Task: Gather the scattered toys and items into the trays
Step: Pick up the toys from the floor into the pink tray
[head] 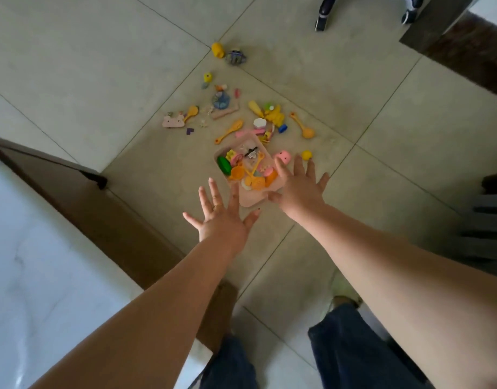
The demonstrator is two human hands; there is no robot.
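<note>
Both hands reach out over a tiled floor point(354, 80), fingers straight and spread wide, holding nothing. The left hand point(222, 217) hangs in front of the near end of a pink tray point(248, 199); the right hand point(300, 189) hangs just beside the tray's right side, covering part of its edge in this view.

The tray lies on the floor and already holds a heap of small toys — a green piece point(223, 165), orange and yellow cups and scoops point(250, 178), a little black item point(252, 152).

Beyond the tray more toys lie scattered: a yellow spoon point(229, 131) just past its far left corner, another spoon point(303, 124) off to the right, a pink round toy point(283, 157) and a yellow ball point(307, 155) near the right hand's fingertips, a pink case point(173, 121) further left, and a yellow cylinder point(218, 50) with a grey-blue toy point(236, 56) well apart at the far side.
</note>
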